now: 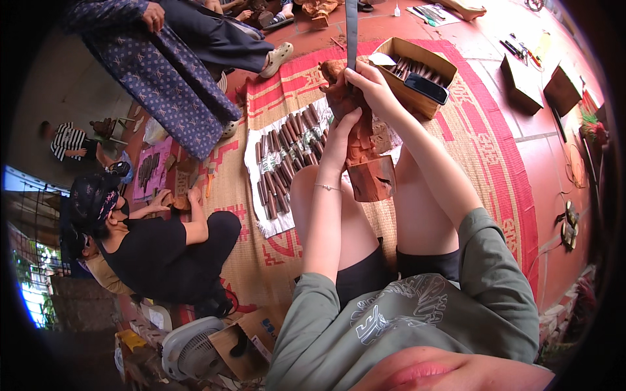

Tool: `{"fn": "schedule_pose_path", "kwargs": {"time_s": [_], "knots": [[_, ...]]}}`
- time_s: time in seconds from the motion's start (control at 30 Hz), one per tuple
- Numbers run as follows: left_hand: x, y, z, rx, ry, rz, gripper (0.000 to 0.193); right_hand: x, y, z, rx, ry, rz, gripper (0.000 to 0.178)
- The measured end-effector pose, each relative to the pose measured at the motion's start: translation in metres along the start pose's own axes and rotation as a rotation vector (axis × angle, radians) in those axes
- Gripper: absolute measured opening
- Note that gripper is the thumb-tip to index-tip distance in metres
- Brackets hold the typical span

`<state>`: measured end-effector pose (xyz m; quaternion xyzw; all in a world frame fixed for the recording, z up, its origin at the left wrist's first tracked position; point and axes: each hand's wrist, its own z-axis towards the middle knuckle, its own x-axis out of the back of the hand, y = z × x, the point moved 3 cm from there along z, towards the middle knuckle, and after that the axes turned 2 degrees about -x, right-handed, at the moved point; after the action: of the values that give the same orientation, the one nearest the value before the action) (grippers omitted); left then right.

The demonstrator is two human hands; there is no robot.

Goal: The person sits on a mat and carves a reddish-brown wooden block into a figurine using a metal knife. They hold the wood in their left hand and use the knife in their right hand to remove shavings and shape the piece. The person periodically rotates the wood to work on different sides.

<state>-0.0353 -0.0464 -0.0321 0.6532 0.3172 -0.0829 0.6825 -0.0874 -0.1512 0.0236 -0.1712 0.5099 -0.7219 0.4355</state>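
Observation:
A reddish-brown wood carving (pixel 370 177) stands between my knees, its squarish block base toward me and its shaped upper end away. My left hand (pixel 340 135) is closed around its side, thumb along the wood. Over the carving's far end, my right hand (pixel 372 86) is closed on a long, flat dark-grey strip (pixel 352 36) that points away from me. Whether the strip is a file or an abrasive band cannot be made out. My fingers partly hide where it meets the wood. Left of the carving, several brown-handled tools (pixel 282 171) lie in rows on a white cloth (pixel 279 225).
A cardboard box (pixel 417 98) of similar tools, with a black phone (pixel 426 88) on its rim, stands ahead right. On the red-and-tan mat (pixel 502 189), a person in black (pixel 163 241) crouches at left, handling wood. Another person stands beyond. A fan (pixel 192 348) sits at lower left.

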Motion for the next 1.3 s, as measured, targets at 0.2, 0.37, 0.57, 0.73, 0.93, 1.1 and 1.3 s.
{"fn": "schedule_pose_path", "kwargs": {"time_s": [0.2, 0.37, 0.57, 0.73, 0.93, 1.1, 1.3], "knots": [[0.004, -0.003, 0.003, 0.026, 0.005, 0.043, 0.039, 0.001, 0.004, 0.002, 0.103, -0.046, -0.26, 0.021], [0.005, -0.01, 0.006, 0.018, -0.018, 0.036, 0.039, 0.007, 0.008, 0.003, 0.059, 0.044, -0.295, 0.018], [0.001, -0.002, 0.002, -0.072, 0.008, 0.043, 0.04, 0.002, 0.004, 0.002, 0.031, -0.087, -0.15, 0.017], [0.004, -0.01, 0.005, 0.038, -0.038, 0.007, 0.041, 0.009, 0.007, 0.003, 0.055, 0.034, -0.267, 0.02], [0.007, -0.012, 0.01, 0.009, -0.004, 0.03, 0.041, 0.01, 0.006, 0.003, -0.019, -0.115, -0.057, 0.019], [0.006, -0.011, 0.008, 0.028, -0.009, 0.028, 0.04, 0.007, 0.004, 0.002, 0.077, 0.027, -0.275, 0.017], [0.001, -0.008, 0.007, 0.005, -0.01, 0.013, 0.038, 0.008, 0.005, 0.004, 0.078, -0.049, -0.096, 0.021]]}}
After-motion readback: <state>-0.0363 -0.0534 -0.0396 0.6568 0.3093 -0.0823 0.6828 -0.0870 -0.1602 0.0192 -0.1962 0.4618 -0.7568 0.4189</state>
